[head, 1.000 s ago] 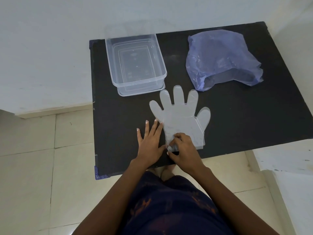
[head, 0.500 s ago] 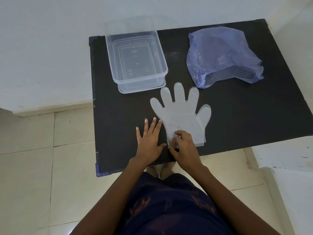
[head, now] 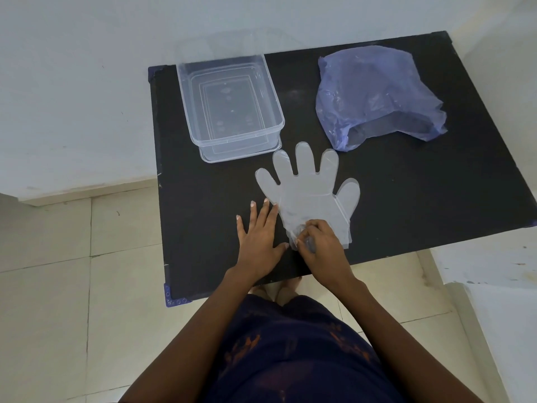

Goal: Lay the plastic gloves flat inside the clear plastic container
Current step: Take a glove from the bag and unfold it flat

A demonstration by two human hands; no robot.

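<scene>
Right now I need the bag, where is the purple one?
Head view: the purple bag lies at the black table's far right, right of the clear container, beyond the glove.

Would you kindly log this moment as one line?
left hand flat on table | right hand pinching gloves cuff | container empty

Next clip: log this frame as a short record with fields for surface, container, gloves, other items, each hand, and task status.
surface: black table
container: clear plastic container, far left of the table, nothing in it, resting on what looks like its lid
gloves: plastic gloves flat on the table, fingers pointing away, near the front edge
other items: purple plastic bag, far right, crumpled
left hand: flat on the table beside the cuff, open
right hand: grip pinching the cuff edge
task status: gloves not yet in the container
</scene>
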